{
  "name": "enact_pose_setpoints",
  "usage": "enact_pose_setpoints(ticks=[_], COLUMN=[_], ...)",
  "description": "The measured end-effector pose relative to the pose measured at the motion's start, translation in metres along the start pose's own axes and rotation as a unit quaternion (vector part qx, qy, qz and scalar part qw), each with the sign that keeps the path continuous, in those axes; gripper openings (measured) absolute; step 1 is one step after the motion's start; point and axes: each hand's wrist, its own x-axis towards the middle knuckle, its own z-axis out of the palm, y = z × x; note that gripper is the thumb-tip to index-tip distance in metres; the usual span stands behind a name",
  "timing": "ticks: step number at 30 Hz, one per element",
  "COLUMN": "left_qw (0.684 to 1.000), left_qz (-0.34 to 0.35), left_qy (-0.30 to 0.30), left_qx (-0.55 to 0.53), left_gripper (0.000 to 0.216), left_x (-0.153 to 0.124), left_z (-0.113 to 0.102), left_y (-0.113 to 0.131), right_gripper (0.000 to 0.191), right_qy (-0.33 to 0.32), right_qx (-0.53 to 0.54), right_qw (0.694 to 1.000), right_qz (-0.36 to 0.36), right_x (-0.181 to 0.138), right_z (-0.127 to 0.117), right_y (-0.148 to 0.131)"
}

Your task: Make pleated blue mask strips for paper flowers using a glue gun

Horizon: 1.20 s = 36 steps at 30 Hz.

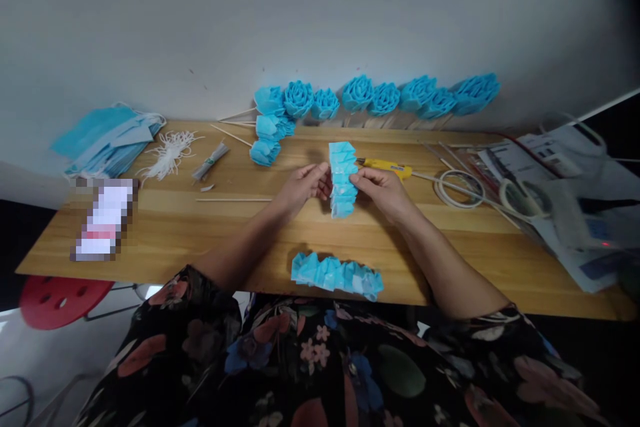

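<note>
Between my two hands, over the middle of the table, a pleated blue strip of mask fabric (343,180) stands lengthwise away from me. My left hand (309,185) pinches its left edge, and the fingers of my right hand (377,188) close on its right edge. Another pleated blue strip (336,275) lies at the table's near edge, below my hands. A yellow glue gun (387,167) rests just behind my right hand, partly covered by it. Left of my left hand, a thin wooden stick (233,200) lies on the table.
Several blue fabric roses (357,95) on sticks stand along the wall. At left are blue face masks (110,140), white ear loops (170,155), a tied wire bundle (210,161) and a blurred phone (105,220). At right lie a tape roll (525,200), a coiled cord (460,188) and papers (537,160).
</note>
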Motion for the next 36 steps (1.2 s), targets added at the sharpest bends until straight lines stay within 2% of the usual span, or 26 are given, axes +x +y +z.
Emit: enact_pose_setpoints(ticks=[5, 13, 20, 28, 36], left_qw=[0.997, 0.999, 0.999, 0.997, 0.997], left_qz=[0.015, 0.011, 0.018, 0.042, 0.023], left_qy=[-0.023, 0.007, -0.003, -0.037, -0.057], left_qx=[0.065, 0.046, 0.039, 0.048, 0.038], left_gripper=[0.03, 0.027, 0.027, 0.036, 0.04], left_x=[-0.0001, -0.0004, -0.0007, -0.0003, 0.0001], left_z=[-0.0032, -0.003, -0.0016, -0.0034, -0.0029], left_y=[-0.0043, -0.0024, -0.0025, -0.0039, -0.0055], right_gripper=[0.051, 0.049, 0.041, 0.041, 0.041], right_qy=[-0.004, -0.011, -0.036, -0.013, 0.002], right_qx=[0.014, 0.029, 0.001, -0.026, -0.028], right_qw=[1.0, 0.999, 0.999, 0.999, 0.999], right_qz=[0.01, 0.009, 0.012, -0.014, -0.032], right_x=[0.0006, 0.0003, -0.001, 0.0002, 0.0008], right_z=[-0.0006, -0.0016, -0.0006, -0.0014, -0.0027], right_y=[0.0021, -0.0009, 0.0003, 0.0019, 0.0008])
